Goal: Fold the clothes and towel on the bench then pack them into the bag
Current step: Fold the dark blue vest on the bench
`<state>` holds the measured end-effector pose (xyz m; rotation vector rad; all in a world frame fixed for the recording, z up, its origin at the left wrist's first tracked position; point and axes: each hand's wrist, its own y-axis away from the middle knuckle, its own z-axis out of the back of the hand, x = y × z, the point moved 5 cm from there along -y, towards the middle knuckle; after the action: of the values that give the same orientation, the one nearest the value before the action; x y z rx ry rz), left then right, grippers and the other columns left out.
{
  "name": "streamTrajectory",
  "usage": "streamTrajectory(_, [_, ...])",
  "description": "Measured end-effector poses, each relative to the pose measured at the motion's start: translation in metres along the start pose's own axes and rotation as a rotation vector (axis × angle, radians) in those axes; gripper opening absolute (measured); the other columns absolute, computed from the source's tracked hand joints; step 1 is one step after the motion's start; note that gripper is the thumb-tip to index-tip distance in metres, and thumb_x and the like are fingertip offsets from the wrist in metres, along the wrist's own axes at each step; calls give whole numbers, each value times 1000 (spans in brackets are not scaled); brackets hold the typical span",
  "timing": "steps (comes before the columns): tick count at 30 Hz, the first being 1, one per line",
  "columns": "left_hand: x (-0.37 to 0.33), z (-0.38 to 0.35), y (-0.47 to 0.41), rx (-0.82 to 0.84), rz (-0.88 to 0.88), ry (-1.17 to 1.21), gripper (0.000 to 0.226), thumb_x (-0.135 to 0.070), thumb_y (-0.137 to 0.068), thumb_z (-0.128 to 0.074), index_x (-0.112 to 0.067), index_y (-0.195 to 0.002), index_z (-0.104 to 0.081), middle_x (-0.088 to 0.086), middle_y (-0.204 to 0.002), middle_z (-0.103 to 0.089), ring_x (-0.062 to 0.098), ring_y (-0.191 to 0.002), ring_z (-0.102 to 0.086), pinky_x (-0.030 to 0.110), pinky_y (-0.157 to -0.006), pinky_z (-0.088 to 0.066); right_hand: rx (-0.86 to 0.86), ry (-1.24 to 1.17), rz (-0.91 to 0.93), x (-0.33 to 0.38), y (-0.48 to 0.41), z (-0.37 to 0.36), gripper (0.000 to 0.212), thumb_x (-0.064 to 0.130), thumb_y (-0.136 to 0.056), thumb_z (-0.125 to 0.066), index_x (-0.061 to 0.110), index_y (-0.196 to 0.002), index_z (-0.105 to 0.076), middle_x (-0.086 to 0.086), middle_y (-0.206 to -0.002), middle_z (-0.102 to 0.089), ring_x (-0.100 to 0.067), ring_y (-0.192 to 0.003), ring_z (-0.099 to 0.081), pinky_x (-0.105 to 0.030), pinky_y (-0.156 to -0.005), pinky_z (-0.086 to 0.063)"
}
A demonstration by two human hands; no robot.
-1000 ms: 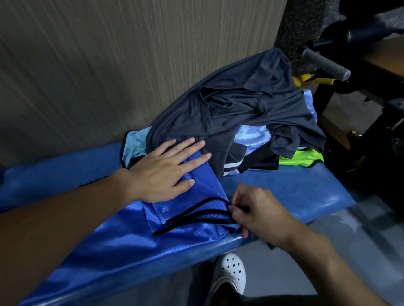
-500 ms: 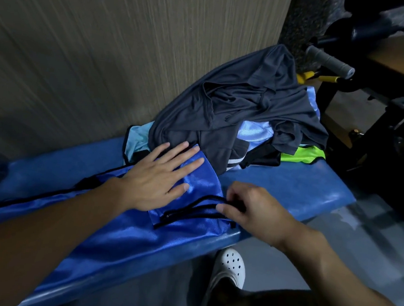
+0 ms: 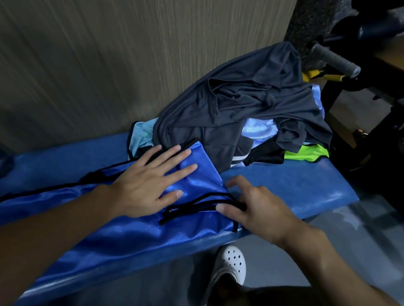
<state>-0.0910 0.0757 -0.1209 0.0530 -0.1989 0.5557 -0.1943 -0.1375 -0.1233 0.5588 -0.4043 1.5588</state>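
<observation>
A shiny blue drawstring bag [image 3: 201, 182] lies flat along the blue padded bench [image 3: 303, 187]. My left hand [image 3: 148, 184] rests palm down on the bag with straight, spread fingers. My right hand [image 3: 259, 210] lies beside it with spread fingers, its thumb pressing on the bag's black cords [image 3: 190, 209]. Behind the bag sits a loose heap of clothes. A dark grey shirt [image 3: 250, 103] is on top, over a light blue garment [image 3: 260, 128] and a neon green one [image 3: 307, 154].
A wall [image 3: 107, 45] runs right behind the bench. Exercise equipment with a grey foam handle [image 3: 335, 59] stands at the right end. My foot in a white clog [image 3: 229, 264] is on the grey floor in front of the bench.
My right hand had pinched the black cords; its fingers have now spread, leaving only the thumb on them. My left hand stays flat on the bag.
</observation>
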Motion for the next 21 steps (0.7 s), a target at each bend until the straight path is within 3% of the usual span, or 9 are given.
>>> streamTrajectory(3, [-7, -3, 8, -1, -32, -4, 63, -56, -100, -24, -32, -158, -19, 1, -167, -6, 19, -154, -1, 49, -123, -11, 58, -2, 21, 3, -1, -4, 59, 59, -82, -65, 36, -130, -38, 15, -84, -58, -18, -97, -61, -37, -81, -49])
streamTrajectory(6, [-1, -13, 15, 45, -16, 7, 63, -60, -99, -21, -37, -157, -14, -2, -167, -4, 18, -154, 0, 49, -122, -12, 84, 65, 25, 6, -2, -8, 59, 59, -83, -65, 36, -131, -40, 9, -109, -65, -19, -107, -61, -36, -84, -49])
streamTrajectory(11, [5, 3, 27, -44, 67, 124, 63, -55, -98, -29, -33, -156, -24, -1, -166, -13, 15, -153, -7, 43, -123, -10, -113, 349, 76, 28, -7, 10, 60, 75, -84, -43, 33, -128, -44, 8, -118, -63, -21, -110, -61, -34, -71, -40])
streamTrajectory(16, [38, 24, 101, -342, 495, 403, 55, -42, -93, -40, -16, -139, -53, 6, -140, -57, 26, -134, -48, 44, -108, -36, -177, 326, 223, 78, -24, 3, 40, 58, -94, -45, 27, -118, -56, 6, -111, -62, -22, -103, -61, -33, -70, -41])
streamTrajectory(21, [59, 13, 221, -499, 1062, 497, 32, -28, -88, -58, -11, -114, -65, 13, -112, -68, 38, -101, -62, 54, -90, -49, -35, 193, 365, 155, -60, -33, 18, 38, -94, -57, 22, -102, -64, 3, -94, -67, -21, -88, -61, -33, -72, -43])
